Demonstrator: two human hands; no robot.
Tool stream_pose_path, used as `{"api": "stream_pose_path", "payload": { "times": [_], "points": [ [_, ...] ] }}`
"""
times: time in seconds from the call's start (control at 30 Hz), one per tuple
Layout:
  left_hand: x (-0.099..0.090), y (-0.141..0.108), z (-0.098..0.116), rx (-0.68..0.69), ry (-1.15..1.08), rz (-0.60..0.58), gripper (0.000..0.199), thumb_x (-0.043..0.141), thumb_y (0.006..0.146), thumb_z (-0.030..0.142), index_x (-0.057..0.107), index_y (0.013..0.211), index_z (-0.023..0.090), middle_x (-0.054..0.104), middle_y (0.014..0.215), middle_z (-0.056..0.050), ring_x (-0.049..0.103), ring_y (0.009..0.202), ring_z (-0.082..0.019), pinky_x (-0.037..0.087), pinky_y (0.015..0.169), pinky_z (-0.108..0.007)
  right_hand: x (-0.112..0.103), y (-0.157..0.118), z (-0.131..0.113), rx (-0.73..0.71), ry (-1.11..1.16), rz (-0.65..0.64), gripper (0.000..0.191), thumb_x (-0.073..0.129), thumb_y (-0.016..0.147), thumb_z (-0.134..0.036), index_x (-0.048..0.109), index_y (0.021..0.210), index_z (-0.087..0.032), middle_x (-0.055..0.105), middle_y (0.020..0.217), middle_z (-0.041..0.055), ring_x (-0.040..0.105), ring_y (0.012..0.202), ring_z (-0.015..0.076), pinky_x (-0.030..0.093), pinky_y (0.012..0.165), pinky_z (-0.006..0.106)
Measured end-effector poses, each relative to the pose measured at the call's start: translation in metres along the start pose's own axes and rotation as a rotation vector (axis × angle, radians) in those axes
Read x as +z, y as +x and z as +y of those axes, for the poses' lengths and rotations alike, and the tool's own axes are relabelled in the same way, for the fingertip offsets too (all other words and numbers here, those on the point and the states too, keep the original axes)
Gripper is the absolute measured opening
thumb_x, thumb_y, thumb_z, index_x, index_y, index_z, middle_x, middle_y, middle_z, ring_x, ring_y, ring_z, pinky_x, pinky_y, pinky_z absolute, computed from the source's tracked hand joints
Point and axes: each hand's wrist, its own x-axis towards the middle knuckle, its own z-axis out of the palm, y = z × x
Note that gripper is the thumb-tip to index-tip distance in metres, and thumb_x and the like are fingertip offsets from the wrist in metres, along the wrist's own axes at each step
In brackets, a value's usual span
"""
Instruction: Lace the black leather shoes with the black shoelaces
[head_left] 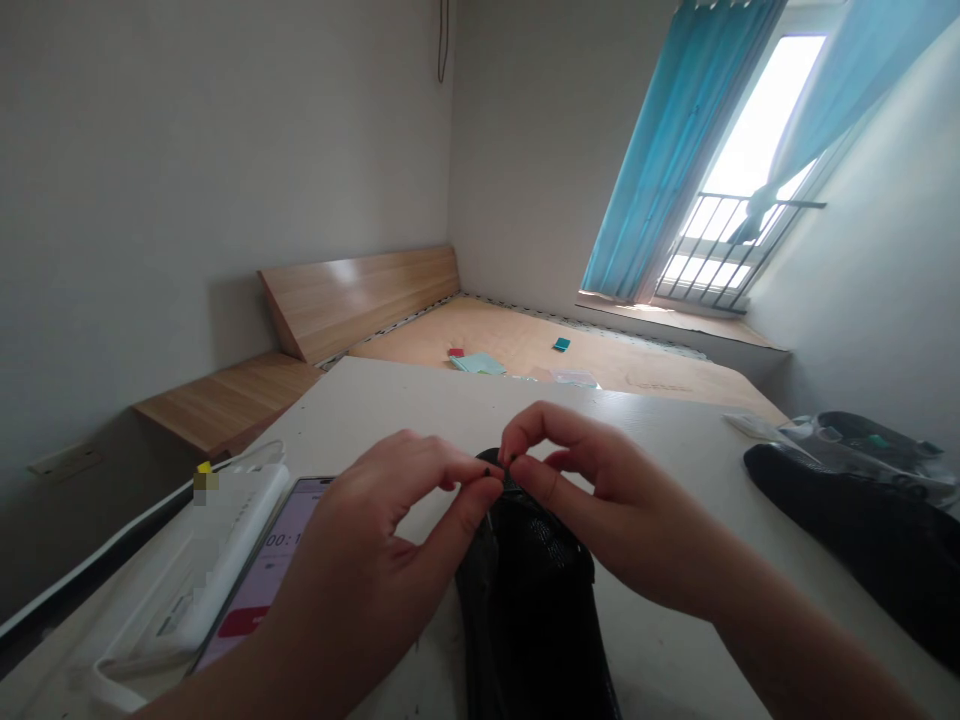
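A black shoe stands on the white table between my forearms, its toe pointing away from me. Over its front part, my left hand pinches with thumb and forefinger a thin black shoelace. My right hand is closed in the same kind of pinch on the lace, with its fingertips almost meeting those of the left. Only small dark bits of the lace show between the fingers. The fingertips hide part of the shoe's toe end.
At the right lies another black shoe beside a clear plastic bag. On the left are a phone with a timer on screen and a white power strip with its cable. Behind the table is a bed with small items.
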Motion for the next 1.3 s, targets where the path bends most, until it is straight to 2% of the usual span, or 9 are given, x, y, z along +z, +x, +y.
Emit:
{"api": "stream_pose_path", "payload": {
  "times": [0.07,0.17,0.37,0.63,0.87,0.93,1.1,1.2,1.3],
  "points": [
    [-0.01,0.012,0.007,0.017,0.071,0.046,0.006,0.06,0.085,0.029,0.064,0.082,0.027,0.064,0.076,0.006,0.058,0.073,-0.012,0.043,0.062,-0.024,-0.01,0.004,-0.012,-0.08,-0.003,0.035,0.008,0.05,0.089,-0.024,0.055,0.084,-0.021,0.057,0.079,-0.0015,0.05,0.07,0.0104,0.041,0.059,0.024],
    [-0.018,0.031,0.016,0.035,0.111,0.031,0.012,0.06,0.083,0.036,0.068,0.079,0.027,0.064,0.072,0.005,0.057,0.067,-0.013,0.04,0.051,-0.022,-0.022,0.006,-0.022,-0.164,0.043,0.05,0.008,0.053,0.089,-0.024,0.056,0.084,-0.021,0.057,0.076,-0.0008,0.052,0.07,0.0106,0.042,0.056,0.022],
    [-0.018,0.056,0.025,0.082,0.084,-0.074,0.021,0.056,0.085,0.038,0.071,0.075,0.026,0.063,0.066,0.004,0.054,0.057,-0.012,0.037,0.045,-0.021,-0.027,0.002,-0.02,-0.137,0.14,0.089,0.009,0.056,0.089,-0.029,0.057,0.086,-0.02,0.055,0.078,0.001,0.056,0.066,0.0106,0.046,0.05,0.021],
    [-0.024,0.067,0.01,0.014,0.114,-0.001,0.023,0.058,0.083,0.039,0.069,0.071,0.023,0.061,0.056,0.005,0.05,0.048,-0.009,0.033,0.044,-0.021,-0.021,0.008,-0.019,-0.211,0.203,0.267,0.005,0.056,0.087,-0.02,0.056,0.083,-0.021,0.053,0.074,-0.0022,0.057,0.061,0.0076,0.048,0.051,0.02],
    [-0.019,0.064,0.012,-0.026,0.004,-0.044,0.023,0.058,0.083,0.038,0.07,0.074,0.021,0.065,0.062,0.005,0.058,0.056,-0.011,0.04,0.049,-0.021,-0.015,0.014,-0.01,-0.193,0.129,0.219,0.004,0.055,0.089,-0.025,0.056,0.087,-0.022,0.055,0.082,0.0003,0.054,0.074,0.0117,0.045,0.058,0.023],
    [-0.022,0.062,0.014,-0.031,-0.022,-0.085,0.025,0.058,0.082,0.04,0.07,0.073,0.021,0.066,0.064,0.004,0.06,0.059,-0.012,0.042,0.051,-0.021,-0.016,0.015,-0.007,-0.153,0.096,0.151,0.006,0.052,0.091,-0.026,0.055,0.089,-0.022,0.054,0.086,0.0007,0.053,0.08,0.0124,0.044,0.063,0.024],
    [-0.027,0.062,0.015,-0.015,-0.029,-0.161,0.025,0.057,0.084,0.04,0.068,0.071,0.022,0.066,0.063,0.004,0.062,0.063,-0.014,0.045,0.055,-0.023,-0.013,0.018,0.001,-0.049,0.36,-0.263,0.015,0.04,0.098,-0.028,0.048,0.087,-0.02,0.054,0.079,-0.0006,0.055,0.086,0.0127,0.041,0.082,0.029],
    [-0.029,0.065,0.005,-0.01,-0.004,-0.195,0.025,0.053,0.085,0.04,0.066,0.073,0.023,0.066,0.065,0.005,0.06,0.061,-0.014,0.044,0.053,-0.023,-0.009,0.02,0.004,0.006,0.52,-0.32,0.014,0.038,0.098,-0.028,0.046,0.089,-0.019,0.045,0.069,-0.0046,0.054,0.069,0.01,0.04,0.069,0.027],
    [-0.028,0.068,-0.012,-0.048,0.004,-0.369,0.031,0.038,0.09,0.032,0.064,0.075,0.023,0.066,0.072,0.003,0.061,0.067,-0.015,0.046,0.06,-0.026,-0.004,0.023,0.005,0.025,0.583,-0.332,0.01,0.04,0.097,-0.027,0.045,0.091,-0.02,0.038,0.064,-0.0072,0.046,0.057,0.0074,0.036,0.063,0.026]
  ]
}}
